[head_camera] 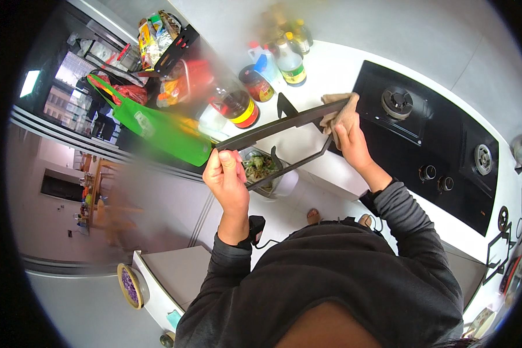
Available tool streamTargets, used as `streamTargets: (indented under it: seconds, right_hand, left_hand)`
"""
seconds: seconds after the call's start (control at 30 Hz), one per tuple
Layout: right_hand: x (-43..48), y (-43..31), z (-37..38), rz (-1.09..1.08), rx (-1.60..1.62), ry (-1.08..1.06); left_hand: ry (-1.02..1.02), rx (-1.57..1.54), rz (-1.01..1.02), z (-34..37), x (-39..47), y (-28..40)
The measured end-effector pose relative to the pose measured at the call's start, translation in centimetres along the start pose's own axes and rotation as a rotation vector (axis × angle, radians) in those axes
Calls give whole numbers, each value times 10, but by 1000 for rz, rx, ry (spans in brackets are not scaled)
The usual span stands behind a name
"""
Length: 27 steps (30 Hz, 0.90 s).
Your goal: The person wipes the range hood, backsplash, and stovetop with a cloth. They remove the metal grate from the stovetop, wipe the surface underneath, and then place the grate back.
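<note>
A black metal rack frame (282,125) is held up in front of me, tilted, with one wide bar and a thinner bar. My left hand (231,180) grips its left end, thumb on top. At the right end, my right hand (353,141) holds a crumpled beige cloth (344,111) wrapped against the frame's bar. Below the frame stands an open bin (287,183) with vegetable scraps (259,167) in it, partly hidden by the bars. The right hand is close to the left edge of a black gas hob (365,161).
Beyond the frame, a dark sauce bottle (237,106), a jar (256,82) and a clear bottle (290,65) stand on the white counter (330,56). A green bag (161,124) lies left. Black hexagonal pan supports (499,252) rest at right. A bowl of purple pieces (130,285) sits lower left.
</note>
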State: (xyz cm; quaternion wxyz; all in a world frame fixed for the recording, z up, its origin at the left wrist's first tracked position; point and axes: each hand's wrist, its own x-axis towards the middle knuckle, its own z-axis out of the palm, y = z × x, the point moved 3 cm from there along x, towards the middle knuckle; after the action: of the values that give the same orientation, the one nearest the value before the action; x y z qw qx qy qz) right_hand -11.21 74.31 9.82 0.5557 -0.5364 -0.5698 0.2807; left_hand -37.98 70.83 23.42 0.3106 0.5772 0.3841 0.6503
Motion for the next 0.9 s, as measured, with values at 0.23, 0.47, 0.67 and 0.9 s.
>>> streamTargets:
  seconds: [0.23, 0.47, 0.67, 0.9]
  right_hand:
    - [-18, 28, 6, 228, -488, -306]
    - [-31, 21, 28, 358, -508, -475]
    - [-11, -30, 55, 389, 100, -423]
    - [42, -53, 90, 582, 374, -244]
  left_hand:
    - [79, -47, -117, -17, 0, -27]
    - [172, -183, -150, -32, 9, -41]
    - [111, -52, -81, -35, 9, -65]
    - [33, 124, 4, -33, 18, -99]
